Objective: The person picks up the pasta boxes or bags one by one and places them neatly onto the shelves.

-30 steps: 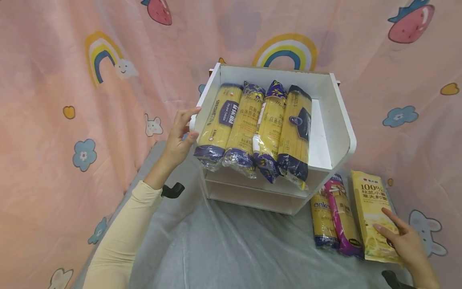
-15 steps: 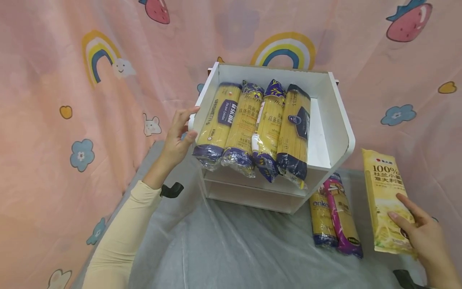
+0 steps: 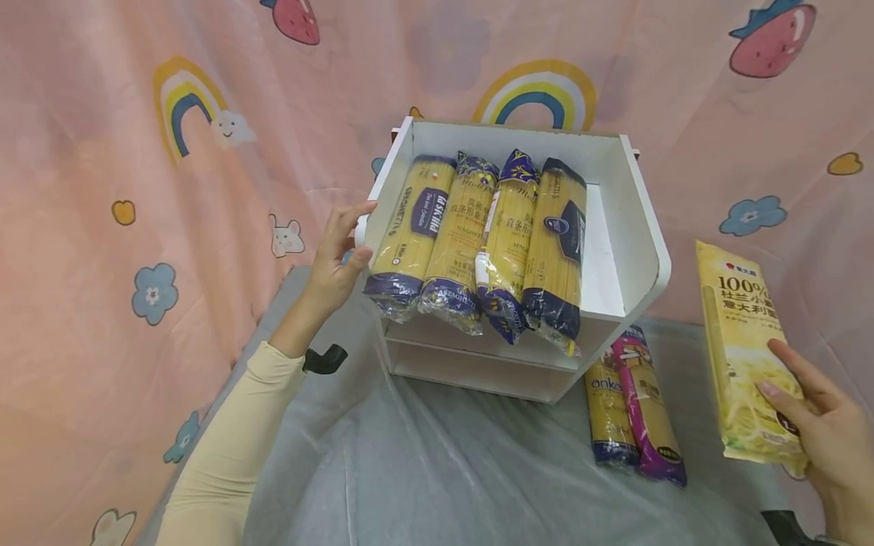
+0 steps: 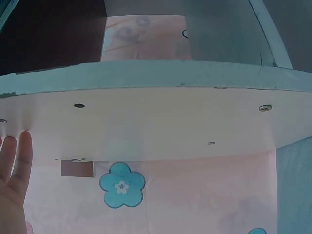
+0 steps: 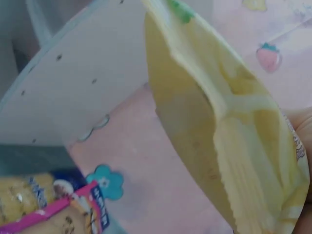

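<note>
Yellow packet raised higher than a second ago, right of the white rack, right hand grasping its lower right edge, long axis sloping, top end upper left, left hand touching the rack's side.

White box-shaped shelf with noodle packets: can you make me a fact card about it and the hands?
White box-shaped shelf: stands on soft grey cloth
On top: four long yellow plastic-wrapped spaghetti packets, side by side
Left hand: touches the shelf's left wall
Right hand: holds flat yellow rectangular packet in the air, right of the shelf
On the cloth: long yellow plastic packet with dark-blue end, beside long magenta-edged plastic packet
Behind: pink patterned curtain
</note>
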`<state>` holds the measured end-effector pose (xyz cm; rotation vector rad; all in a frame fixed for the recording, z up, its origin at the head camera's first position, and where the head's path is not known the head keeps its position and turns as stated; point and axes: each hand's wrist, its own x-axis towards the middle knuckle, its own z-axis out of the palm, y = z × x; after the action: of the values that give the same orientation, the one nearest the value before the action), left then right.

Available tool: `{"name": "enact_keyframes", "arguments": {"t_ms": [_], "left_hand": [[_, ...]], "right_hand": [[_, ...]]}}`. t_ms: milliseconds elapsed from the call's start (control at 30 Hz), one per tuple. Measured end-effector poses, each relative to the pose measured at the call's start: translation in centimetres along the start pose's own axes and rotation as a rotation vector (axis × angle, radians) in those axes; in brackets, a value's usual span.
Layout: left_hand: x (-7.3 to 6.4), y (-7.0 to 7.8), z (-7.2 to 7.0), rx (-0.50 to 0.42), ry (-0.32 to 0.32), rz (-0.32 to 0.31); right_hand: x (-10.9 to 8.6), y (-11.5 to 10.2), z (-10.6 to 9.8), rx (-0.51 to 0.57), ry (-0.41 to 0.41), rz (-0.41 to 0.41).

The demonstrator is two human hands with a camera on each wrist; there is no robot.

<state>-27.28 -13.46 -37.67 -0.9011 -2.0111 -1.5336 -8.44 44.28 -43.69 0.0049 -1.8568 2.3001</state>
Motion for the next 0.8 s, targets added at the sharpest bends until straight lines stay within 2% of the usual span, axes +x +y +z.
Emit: {"name": "enact_keyframes", "arguments": {"t_ms": [167, 400, 600, 800], "left_hand": [[0.0, 0.1, -0.1, 0.001, 0.002, -0.002], [-0.1, 0.0, -0.1, 0.009, -0.009, -0.008], [-0.1, 0.0, -0.1, 0.006, -0.01, -0.005], [0.0, -0.1, -0.1, 0.0, -0.007, 0.001]], "right_hand": [[0.2, -1.1, 0.9, 0.07, -0.035, -0.08], [0.6, -2.3, 1.9, 0.247, -0.127, -0.205], [1.1, -3.7, 2.6, 0.178, -0.116, -0.261], [1.5, -4.9, 3.5, 0.105, -0.129, -0.275]]}}
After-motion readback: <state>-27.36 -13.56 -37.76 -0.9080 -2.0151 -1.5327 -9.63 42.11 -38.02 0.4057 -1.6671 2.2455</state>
